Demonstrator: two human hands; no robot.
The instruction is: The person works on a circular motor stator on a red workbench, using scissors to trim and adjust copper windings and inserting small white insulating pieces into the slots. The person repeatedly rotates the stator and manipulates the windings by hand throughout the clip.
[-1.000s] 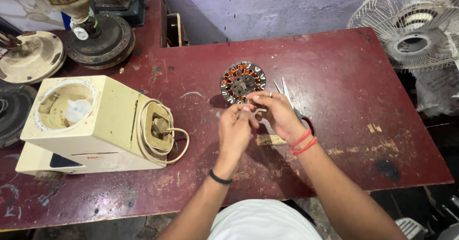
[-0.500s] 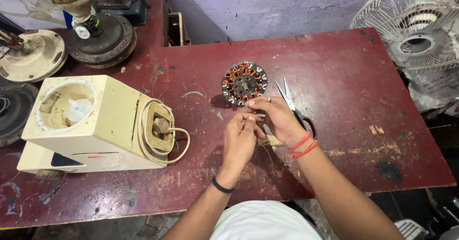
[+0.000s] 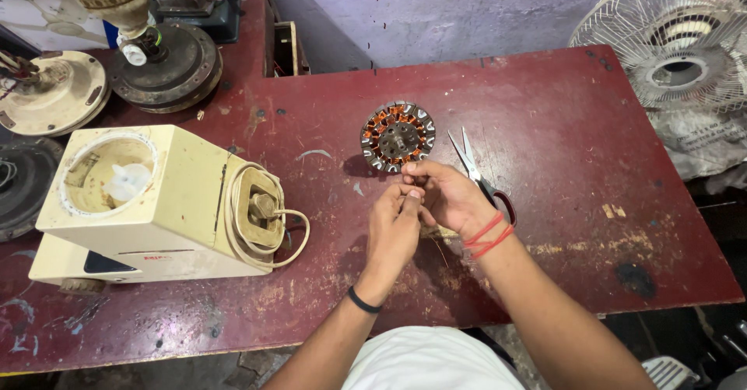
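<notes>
A round motor stator [image 3: 398, 136] with copper windings lies on the dark red table [image 3: 560, 149]. Just in front of it my two hands meet. My left hand [image 3: 391, 233] and my right hand [image 3: 450, 197] pinch fingertips together on a small thin piece, too small to make out. Red threads circle my right wrist and a black band my left. A pair of scissors [image 3: 476, 174] lies shut on the table, right beside my right hand. A small tan scrap [image 3: 437, 234] lies under my right wrist.
A cream mixer base [image 3: 148, 203] lies on its side at the left, its cord coiled on the end. Ceiling fan motors [image 3: 163, 63] stand at the back left. A table fan with a wire cage [image 3: 685, 40] stands beyond the table's right edge.
Both hands stay joined in front of the stator; the fingers have shifted a little on the small piece. Nothing else has moved.
</notes>
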